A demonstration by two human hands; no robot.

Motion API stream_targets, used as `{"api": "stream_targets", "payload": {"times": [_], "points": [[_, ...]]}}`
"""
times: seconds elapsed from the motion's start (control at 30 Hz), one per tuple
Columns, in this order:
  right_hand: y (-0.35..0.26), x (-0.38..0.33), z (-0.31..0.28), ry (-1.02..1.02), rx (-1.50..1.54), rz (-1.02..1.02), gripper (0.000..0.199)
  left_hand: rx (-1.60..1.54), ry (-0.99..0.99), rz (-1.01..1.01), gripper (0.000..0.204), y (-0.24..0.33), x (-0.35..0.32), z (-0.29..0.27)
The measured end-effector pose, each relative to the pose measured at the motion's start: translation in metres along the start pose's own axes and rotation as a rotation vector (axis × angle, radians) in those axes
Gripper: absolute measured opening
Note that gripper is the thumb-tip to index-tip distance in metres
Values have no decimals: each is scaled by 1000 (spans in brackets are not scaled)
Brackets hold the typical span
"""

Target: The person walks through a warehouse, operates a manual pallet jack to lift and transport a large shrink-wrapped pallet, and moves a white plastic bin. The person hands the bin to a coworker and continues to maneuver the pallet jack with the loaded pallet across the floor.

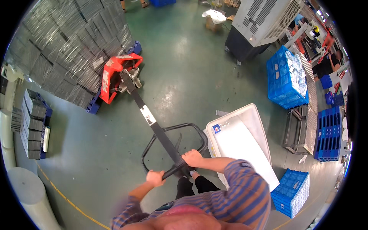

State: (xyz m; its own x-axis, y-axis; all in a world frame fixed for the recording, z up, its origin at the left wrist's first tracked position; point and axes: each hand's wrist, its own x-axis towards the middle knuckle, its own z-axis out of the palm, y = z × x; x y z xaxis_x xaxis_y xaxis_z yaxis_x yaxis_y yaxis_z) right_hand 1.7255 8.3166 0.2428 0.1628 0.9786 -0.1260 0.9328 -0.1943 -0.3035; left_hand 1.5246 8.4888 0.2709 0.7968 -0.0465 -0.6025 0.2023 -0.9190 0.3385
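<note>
The left hand [155,178] and the right hand [192,158] are both curled firmly round the black handle [163,138] of a red pallet jack [109,69]. The left holds the near bar out to one side, while the right closes on it by the shaft, an uneven spread that probably gives leverage for steering. The shaft slants down towards the person's body, bringing the grip to about waist level.

At its far end, the jack's body stands close against a blue pallet [93,105] bearing a tall stack of grey boxes [69,46]. Its forks are hidden, so whether they sit fully underneath is hard to tell. Clear film wraps the boxes, presumably to stop them sliding apart.

Just right of the handle, a shallow white tub [250,119] holds white sheets [239,147] together on the floor [184,76]. Beyond it, a grey cooler [264,19] stands on casters [238,62], likely so it rolls easily.
</note>
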Motion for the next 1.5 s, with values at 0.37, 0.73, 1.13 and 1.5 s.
{"api": "stream_targets", "payload": {"times": [0.37, 0.73, 1.13, 1.5], "points": [[-18, 96, -231, 66, 8, -91, 11, -97, 455, 53, 27, -29, -75, -197], [-10, 9, -52, 130, 39, -114, 12, -46, 239, 94, 26, -2, -34, -34], [-21, 78, -205, 52, 22, -120, 22, -60, 488, 121, 27, -20, -81, -175], [-12, 21, -78, 74, 37, -151, 18, -118, 288, 137, 25, -7, -43, -58]]}}
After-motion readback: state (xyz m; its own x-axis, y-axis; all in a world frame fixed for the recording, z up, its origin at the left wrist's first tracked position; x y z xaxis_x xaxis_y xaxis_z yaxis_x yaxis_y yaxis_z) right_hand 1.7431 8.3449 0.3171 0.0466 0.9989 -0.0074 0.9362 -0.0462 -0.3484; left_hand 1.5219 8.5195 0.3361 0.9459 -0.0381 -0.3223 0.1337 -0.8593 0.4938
